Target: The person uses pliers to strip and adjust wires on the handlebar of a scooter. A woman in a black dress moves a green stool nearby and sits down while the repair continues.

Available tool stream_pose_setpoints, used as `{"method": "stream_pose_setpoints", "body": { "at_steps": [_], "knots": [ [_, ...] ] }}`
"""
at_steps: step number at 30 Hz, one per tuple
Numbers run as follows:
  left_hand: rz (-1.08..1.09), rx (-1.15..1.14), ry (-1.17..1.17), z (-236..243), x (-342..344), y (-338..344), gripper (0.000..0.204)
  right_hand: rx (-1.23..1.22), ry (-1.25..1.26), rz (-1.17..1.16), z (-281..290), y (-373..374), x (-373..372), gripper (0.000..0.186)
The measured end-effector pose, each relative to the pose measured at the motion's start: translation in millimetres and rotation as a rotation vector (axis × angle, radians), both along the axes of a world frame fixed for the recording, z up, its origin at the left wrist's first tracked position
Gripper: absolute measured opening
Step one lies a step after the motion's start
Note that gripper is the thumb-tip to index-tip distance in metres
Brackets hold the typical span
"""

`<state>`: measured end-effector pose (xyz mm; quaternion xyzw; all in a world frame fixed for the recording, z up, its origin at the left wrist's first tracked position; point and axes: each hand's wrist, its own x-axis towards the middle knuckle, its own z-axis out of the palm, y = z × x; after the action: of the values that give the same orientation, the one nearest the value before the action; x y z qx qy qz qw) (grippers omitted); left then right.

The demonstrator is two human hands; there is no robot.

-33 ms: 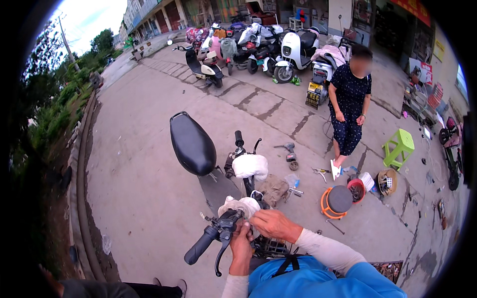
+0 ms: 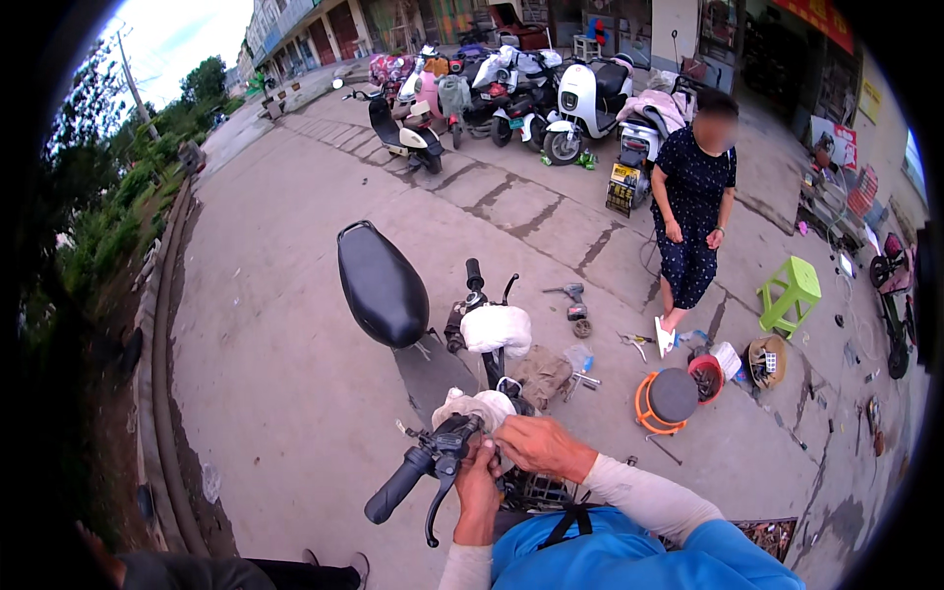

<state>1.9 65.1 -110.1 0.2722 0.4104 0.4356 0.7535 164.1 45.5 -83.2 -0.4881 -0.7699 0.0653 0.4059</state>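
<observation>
A scooter's handlebar stands before me, with a black grip (image 2: 395,486) and a brake lever (image 2: 438,509) on its near end. My left hand (image 2: 478,489) is closed just behind the lever mount, thumb up, beside a pale cloth-like wrap (image 2: 477,404). Close against it, my right hand (image 2: 544,445) has its fingers pinched together. Whatever lies between the fingertips of either hand is too small or hidden to make out. A white-wrapped part (image 2: 496,328) sits farther along the bar, near the other grip (image 2: 473,273). The long black seat (image 2: 382,285) is beyond, to the left.
A cordless power tool (image 2: 573,301), a brown rag (image 2: 542,378), pliers (image 2: 634,342) and an orange-framed round stool (image 2: 673,395) are on the concrete at right. A person (image 2: 694,187) stands near a green stool (image 2: 790,293). Parked scooters (image 2: 585,103) line the back. Another person's foot (image 2: 360,568) shows below.
</observation>
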Motion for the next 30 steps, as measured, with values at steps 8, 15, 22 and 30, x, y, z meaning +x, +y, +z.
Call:
{"method": "stream_pose_setpoints", "body": {
  "at_steps": [8,15,22,30],
  "knots": [
    [0.014,0.033,0.029,-16.9,-0.7,0.5,0.011,-0.933,1.505,-0.144,-31.3,-3.3,-31.1,0.012],
    [0.038,0.089,0.126,-8.9,4.1,-3.2,0.01,-0.86,1.226,-0.22,-22.8,-12.3,-24.4,0.023],
    [0.072,0.075,0.096,-4.5,7.6,-2.1,0.011,-0.749,1.011,-0.238,-27.8,-19.1,-23.6,0.024],
    [-0.007,0.278,0.363,20.5,-4.9,-26.1,0.023,-0.807,1.165,-0.255,-39.1,-41.1,-19.1,0.025]
  ]
}}
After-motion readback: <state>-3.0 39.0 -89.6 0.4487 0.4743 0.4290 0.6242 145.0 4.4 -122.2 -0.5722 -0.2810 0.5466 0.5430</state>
